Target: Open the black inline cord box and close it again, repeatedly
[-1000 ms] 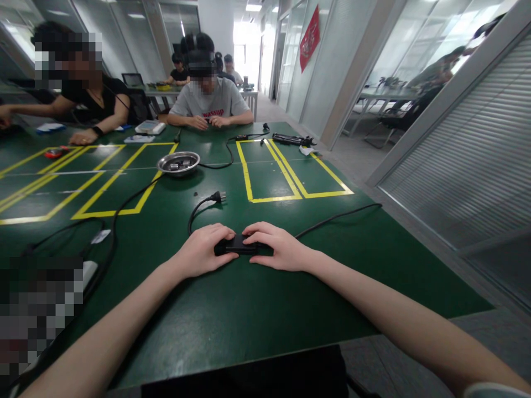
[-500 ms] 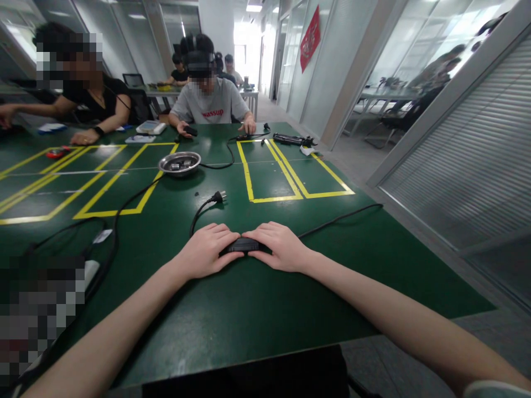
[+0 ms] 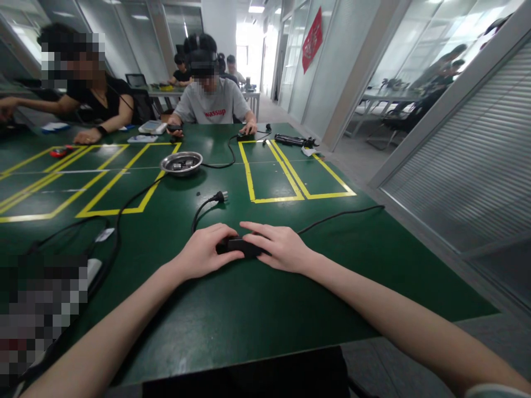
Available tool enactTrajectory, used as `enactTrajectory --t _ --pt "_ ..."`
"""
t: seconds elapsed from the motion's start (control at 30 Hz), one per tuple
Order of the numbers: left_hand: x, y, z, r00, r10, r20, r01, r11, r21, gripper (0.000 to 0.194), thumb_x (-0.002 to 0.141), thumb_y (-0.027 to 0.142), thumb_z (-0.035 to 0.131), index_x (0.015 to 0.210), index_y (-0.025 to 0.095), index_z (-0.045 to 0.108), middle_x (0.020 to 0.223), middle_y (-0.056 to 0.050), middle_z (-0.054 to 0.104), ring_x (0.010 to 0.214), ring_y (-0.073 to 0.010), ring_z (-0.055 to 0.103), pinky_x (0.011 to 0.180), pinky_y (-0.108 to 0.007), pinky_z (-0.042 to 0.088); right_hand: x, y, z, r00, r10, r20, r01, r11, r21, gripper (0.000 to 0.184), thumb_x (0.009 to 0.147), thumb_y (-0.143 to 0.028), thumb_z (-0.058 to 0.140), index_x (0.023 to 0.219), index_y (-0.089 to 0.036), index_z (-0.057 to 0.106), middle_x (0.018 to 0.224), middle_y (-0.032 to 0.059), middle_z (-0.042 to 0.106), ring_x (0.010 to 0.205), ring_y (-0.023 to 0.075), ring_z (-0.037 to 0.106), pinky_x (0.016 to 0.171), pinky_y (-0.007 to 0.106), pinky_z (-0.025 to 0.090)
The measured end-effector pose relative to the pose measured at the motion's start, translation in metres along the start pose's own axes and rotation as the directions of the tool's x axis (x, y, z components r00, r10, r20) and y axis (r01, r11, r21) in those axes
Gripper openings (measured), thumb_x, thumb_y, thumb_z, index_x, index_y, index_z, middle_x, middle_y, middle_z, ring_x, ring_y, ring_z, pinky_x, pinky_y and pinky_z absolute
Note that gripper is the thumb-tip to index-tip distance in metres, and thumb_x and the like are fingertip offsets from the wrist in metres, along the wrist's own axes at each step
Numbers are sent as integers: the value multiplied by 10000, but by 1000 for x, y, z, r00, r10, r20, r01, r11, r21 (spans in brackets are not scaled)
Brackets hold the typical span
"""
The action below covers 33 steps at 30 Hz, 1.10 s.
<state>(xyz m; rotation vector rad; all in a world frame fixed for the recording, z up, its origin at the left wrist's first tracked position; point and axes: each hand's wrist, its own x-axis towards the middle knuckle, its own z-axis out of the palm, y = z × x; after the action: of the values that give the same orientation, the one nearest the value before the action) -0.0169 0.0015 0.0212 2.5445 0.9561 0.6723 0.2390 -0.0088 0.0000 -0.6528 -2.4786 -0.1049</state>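
A black power adapter [image 3: 244, 247] lies on the green table between my two hands. My left hand [image 3: 207, 250] is closed around its left end, thumb along the near side. At the right end, my right hand [image 3: 280, 246] grips with thumb and fingers, one finger lifted off and stretched to the left. A black plug [image 3: 218, 197] on a short curved cord rests just beyond my left hand. Another thin black cord [image 3: 340, 214] leads from behind my right hand toward the table's right edge.
Yellow tape rectangles mark the green table [image 3: 186, 326]. A metal bowl [image 3: 181, 163] with small metal parts stands farther off. Beyond it, a co-worker in a grey shirt [image 3: 215, 102] handles black items. A folded black tripod-like object [image 3: 295, 140] lies far right; cables run along the left.
The adapter has turned, showing a smooth dark face instead of a ridged one. My right fingers have spread, one lifting. The co-worker opposite has moved the dark item in one hand slightly.
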Motion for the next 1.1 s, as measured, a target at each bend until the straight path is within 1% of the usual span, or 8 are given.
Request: enactTrajectory --t 0.13,0.3,0.43,0.53,0.67,0.93,1.03,1.1 --pt "0 -2 3 986 110 -123 -98 990 99 296 960 466 688 992 175 645 895 -52 678 806 -202 645 705 -295 497 2 1 2 987 153 57 -159 981 115 439 912 -285 729 1309 -144 606 1166 142 755 1015 257 737 824 358 606" --pt "3 -2 8 962 223 -158 -176 947 269 285 989 447 647 919 171 632 851 -63 669 790 -217 626 702 -318 498 -1 5 1 984 176 14 -175 967 185 256 982 -304 671 1202 -174 674 1036 101 777 942 225 729 818 336 590" --pt "3 -2 4 963 249 -103 -215 940 264 288 1022 425 600 1109 154 647 978 -88 732 881 -229 677 782 -336 538 -2 7 0 990 143 -12 -139 978 155 287 1028 -332 601 1269 -187 657 1091 104 780 958 234 723 831 359 596" --pt "1 -5 1 973 231 -29 -217 945 246 302 1061 385 526 1208 148 641 1028 -101 757 885 -221 708 794 -332 552 -2 7 0 991 132 -4 -129 978 161 339 1036 -339 585 1334 -181 616 1167 121 757 1036 242 719 892 374 593" --pt "0 -4 1 986 168 22 -168 956 240 335 1067 404 495 1193 145 668 1007 -109 765 882 -237 720 800 -348 558 -3 7 0 990 81 114 -101 977 186 486 1014 -367 626 1467 -220 524 1258 117 696 1109 235 692 902 358 586" --pt "1 -2 10 995 16 98 -25 995 94 433 1115 352 313 1070 167 701 977 -75 768 844 -204 719 784 -315 559 -3 2 -2 945 101 313 -109 994 7 643 1019 -448 587 1591 -244 378 1117 91 654 890 223 683 693 315 554" --pt "0 -5 12 999 25 44 -29 996 89 410 1111 371 343 1180 174 696 1042 -85 768 913 -219 714 853 -355 572 -2 1 -1 928 171 330 -169 985 -35 608 1036 -456 549 1582 -245 386 1135 98 664 846 223 696 695 324 556" --pt "0 -6 12 995 76 -58 -68 990 124 394 1099 380 396 1338 178 636 1230 -124 732 1104 -259 684 986 -431 552 -3 5 -1 921 266 283 -269 963 -30 582 1025 -448 561 1552 -246 421 1185 106 676 885 237 714 743 343 572"
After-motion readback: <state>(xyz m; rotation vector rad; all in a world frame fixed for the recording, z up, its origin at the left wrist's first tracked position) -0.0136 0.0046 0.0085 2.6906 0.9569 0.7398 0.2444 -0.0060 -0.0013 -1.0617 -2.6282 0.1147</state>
